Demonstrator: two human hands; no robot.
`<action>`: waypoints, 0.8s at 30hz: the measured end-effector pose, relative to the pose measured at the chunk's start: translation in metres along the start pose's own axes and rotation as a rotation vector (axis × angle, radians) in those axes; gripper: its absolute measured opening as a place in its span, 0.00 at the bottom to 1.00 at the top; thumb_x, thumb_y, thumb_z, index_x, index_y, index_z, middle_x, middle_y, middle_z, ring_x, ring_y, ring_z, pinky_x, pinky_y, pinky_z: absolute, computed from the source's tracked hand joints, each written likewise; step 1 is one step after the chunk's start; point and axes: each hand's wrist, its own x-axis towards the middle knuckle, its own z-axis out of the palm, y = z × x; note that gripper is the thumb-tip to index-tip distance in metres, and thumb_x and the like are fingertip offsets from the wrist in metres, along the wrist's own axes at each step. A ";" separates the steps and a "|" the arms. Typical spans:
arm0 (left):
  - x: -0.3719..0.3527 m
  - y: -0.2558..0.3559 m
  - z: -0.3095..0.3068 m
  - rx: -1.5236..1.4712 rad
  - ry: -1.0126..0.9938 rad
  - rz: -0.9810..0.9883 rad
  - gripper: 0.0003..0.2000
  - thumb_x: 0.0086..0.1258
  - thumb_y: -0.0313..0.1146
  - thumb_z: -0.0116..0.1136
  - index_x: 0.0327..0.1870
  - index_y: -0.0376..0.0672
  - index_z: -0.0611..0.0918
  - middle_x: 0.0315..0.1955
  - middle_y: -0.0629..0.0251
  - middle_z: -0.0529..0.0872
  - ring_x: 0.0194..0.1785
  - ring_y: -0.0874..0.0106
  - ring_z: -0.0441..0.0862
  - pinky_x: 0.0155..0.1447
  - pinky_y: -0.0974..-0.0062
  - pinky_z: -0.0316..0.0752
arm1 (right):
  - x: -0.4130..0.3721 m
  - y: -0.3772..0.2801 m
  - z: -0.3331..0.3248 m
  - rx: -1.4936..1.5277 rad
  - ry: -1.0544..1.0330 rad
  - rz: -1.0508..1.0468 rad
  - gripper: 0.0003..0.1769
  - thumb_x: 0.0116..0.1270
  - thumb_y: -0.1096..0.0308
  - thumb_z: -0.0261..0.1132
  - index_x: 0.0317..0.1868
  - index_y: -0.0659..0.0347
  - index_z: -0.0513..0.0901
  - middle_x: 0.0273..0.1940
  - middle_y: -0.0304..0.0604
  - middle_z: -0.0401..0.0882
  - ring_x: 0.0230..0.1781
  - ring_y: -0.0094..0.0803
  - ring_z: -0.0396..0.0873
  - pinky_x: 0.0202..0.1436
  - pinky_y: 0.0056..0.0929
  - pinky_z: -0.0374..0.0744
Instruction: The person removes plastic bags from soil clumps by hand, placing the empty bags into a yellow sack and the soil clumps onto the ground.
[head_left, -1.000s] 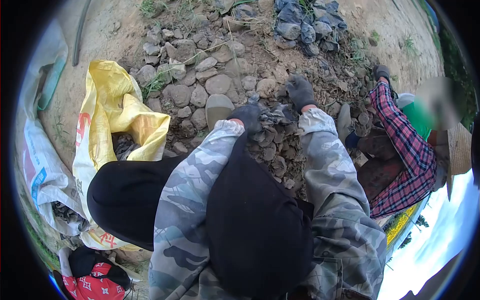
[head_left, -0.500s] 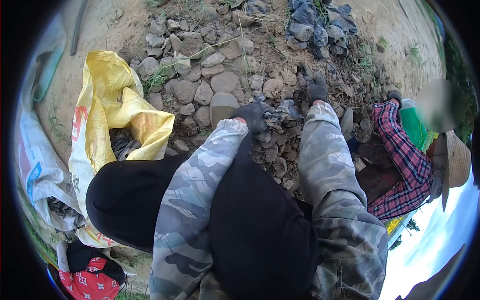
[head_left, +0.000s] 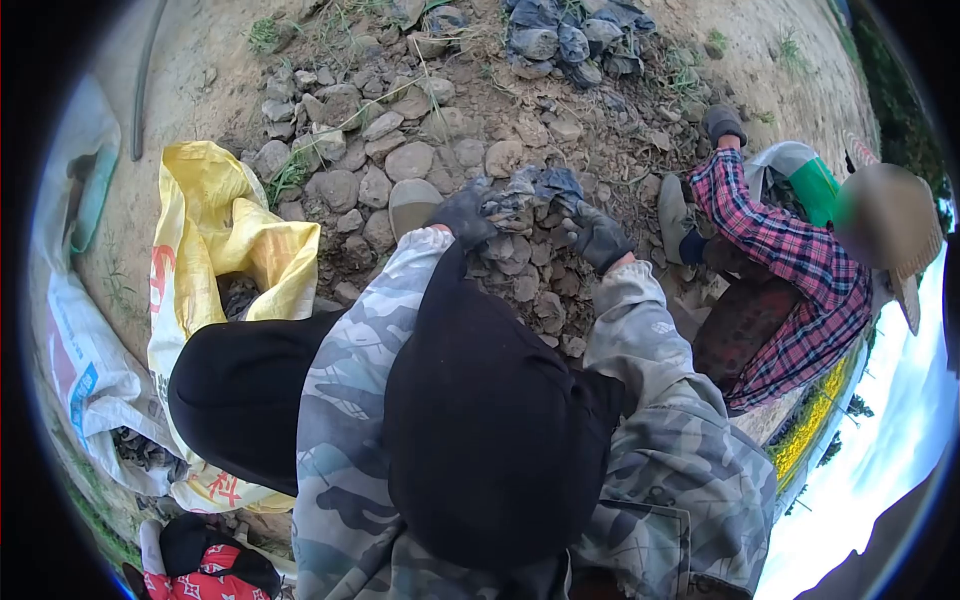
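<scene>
Crumpled dark plastic film point(head_left: 556, 186), dirty with soil, stretches between my two dark-gloved hands. My left hand point(head_left: 465, 216) is closed on its left end, beside my shoe point(head_left: 412, 207). On the other side, my right hand point(head_left: 600, 238) has its fingers curled in at the film's right end; its fingertips are partly hidden. Just below the film lies a heap of flat, earthy clods or stones point(head_left: 520, 262). Rounded stones point(head_left: 409, 161) cover the ground to the left of my hands.
A yellow and white woven sack point(head_left: 215, 230) stands open at left, beside a white sack point(head_left: 95, 340). More dark plastic point(head_left: 575, 40) lies at the top. A person in a plaid shirt point(head_left: 790, 260) crouches close at right; another in red point(head_left: 205, 572) is at lower left.
My right hand has come back from the soil toward my left, and the dark film now lies between them. The co-worker at right has reached a gloved hand farther over the ground.
</scene>
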 end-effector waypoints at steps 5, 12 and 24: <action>0.005 -0.008 0.009 0.186 0.057 0.095 0.32 0.52 0.42 0.65 0.61 0.51 0.72 0.63 0.54 0.67 0.65 0.57 0.66 0.66 0.65 0.64 | 0.009 0.010 -0.008 -0.059 0.128 0.113 0.08 0.68 0.69 0.53 0.46 0.55 0.74 0.35 0.38 0.78 0.30 0.30 0.78 0.28 0.27 0.76; 0.006 0.009 0.000 0.409 -0.099 0.104 0.27 0.52 0.36 0.60 0.58 0.50 0.74 0.61 0.55 0.69 0.63 0.58 0.68 0.64 0.63 0.65 | 0.010 -0.002 0.034 -1.570 0.497 -0.901 0.19 0.55 0.76 0.60 0.50 0.62 0.73 0.41 0.46 0.77 0.40 0.40 0.78 0.45 0.32 0.76; 0.000 0.020 -0.004 0.500 -0.041 0.240 0.30 0.47 0.32 0.64 0.58 0.55 0.74 0.63 0.55 0.66 0.63 0.56 0.68 0.61 0.60 0.69 | 0.022 0.025 0.058 -1.757 -0.104 -0.950 0.10 0.54 0.70 0.64 0.38 0.58 0.79 0.46 0.45 0.77 0.46 0.46 0.76 0.53 0.37 0.73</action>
